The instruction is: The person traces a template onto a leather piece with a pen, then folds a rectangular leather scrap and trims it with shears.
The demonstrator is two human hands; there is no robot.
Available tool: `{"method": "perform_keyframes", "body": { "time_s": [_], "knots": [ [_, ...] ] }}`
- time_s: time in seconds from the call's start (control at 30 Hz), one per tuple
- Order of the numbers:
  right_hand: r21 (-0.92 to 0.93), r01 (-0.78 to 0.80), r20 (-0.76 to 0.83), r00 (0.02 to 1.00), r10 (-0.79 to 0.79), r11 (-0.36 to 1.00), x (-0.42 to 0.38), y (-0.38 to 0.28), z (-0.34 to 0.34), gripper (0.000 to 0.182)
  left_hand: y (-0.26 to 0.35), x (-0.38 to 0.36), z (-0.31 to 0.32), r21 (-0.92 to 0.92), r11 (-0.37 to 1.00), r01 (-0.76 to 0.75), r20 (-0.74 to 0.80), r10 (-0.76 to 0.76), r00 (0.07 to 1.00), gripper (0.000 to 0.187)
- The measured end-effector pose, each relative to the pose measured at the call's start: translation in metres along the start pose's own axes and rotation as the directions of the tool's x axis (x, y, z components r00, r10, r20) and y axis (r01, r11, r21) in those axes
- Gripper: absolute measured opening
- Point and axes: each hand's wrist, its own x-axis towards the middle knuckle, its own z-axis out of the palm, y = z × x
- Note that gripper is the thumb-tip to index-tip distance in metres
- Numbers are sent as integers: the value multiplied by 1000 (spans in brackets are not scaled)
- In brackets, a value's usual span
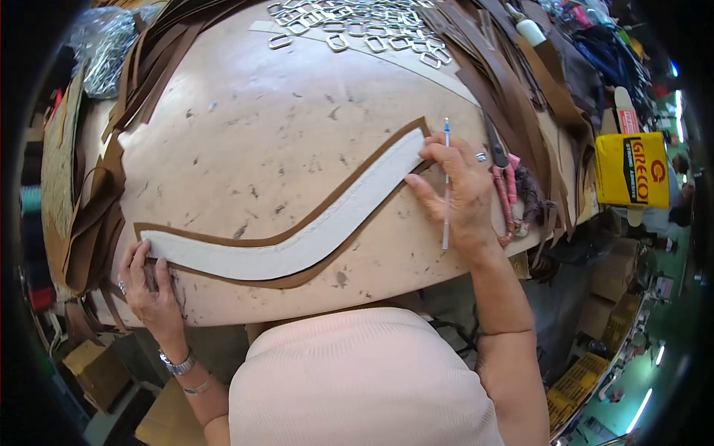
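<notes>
A long white curved piece [256,262] lies on a slightly larger brown strip [286,239], whose edge shows around it. My left hand [152,290] has its fingertips and thumb on the left end of both pieces. At their upper right end, my right hand [461,189] touches the edge with index finger and thumb spread. A slim white pen [446,230] with a blue part near its tip is held upright across the fingers of my right hand; its grip is partly hidden.
Metal rings [357,28] lie at the worktable's [245,141] back. Brown strips [513,89] hang along both sides. Scissors with pink-wrapped handles [506,195] are right of my right hand. A yellow adhesive can [632,171] stands farther right, and a clear bag [108,56] is back left.
</notes>
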Motion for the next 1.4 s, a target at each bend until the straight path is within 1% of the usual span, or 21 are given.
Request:
{"method": "perform_keyframes", "body": {
  "time_s": [0.03,0.13,0.23,0.53,0.7,0.8,0.9,1.07,1.13,1.23,1.33,1.4],
  "knots": [
    [-18,-7,9,1000,7,1000,0,-1,-1,33,-1,0,0,-7,1000,1,3,-1,1000,28],
    [7,-32,26,999,32,999,-1,0,-1,33,-2,0,0,-1,1000,-16,6,16,1000,27],
    [1,-24,-3,1000,24,1000,-1,-2,0,32,-2,0,-1,9,1000,-29,2,29,1000,27],
    [-60,4,5,1000,-4,998,0,-3,2,23,-1,-1,0,36,999,-31,-3,31,1000,27],
    [-77,39,1,999,-39,996,-1,-2,1,24,-1,-1,0,-1,999,-32,-1,32,999,27],
    [-86,32,-2,999,-32,996,-1,-3,2,24,-2,-1,0,35,998,-43,-4,43,999,27],
    [-99,34,-7,999,-35,995,-1,-3,3,25,-4,-2,0,9,1000,-24,2,24,1000,27],
    [-143,40,-21,999,-44,989,-2,-4,5,26,-2,-1,1,28,999,-34,-9,35,999,28],
    [-167,37,-7,999,-39,985,0,-9,3,27,-2,-1,1,46,998,-38,-22,39,999,29],
    [-223,133,27,991,-130,966,2,-18,-3,23,1,0,0,20,999,-41,-19,41,999,28],
    [-138,132,95,988,-120,982,-2,-13,0,23,4,1,0,3,1000,-29,-34,29,999,29],
    [-161,111,108,990,-94,981,-2,-15,1,21,5,0,-1,-7,1000,9,-3,-9,1000,29]
  ]
}}
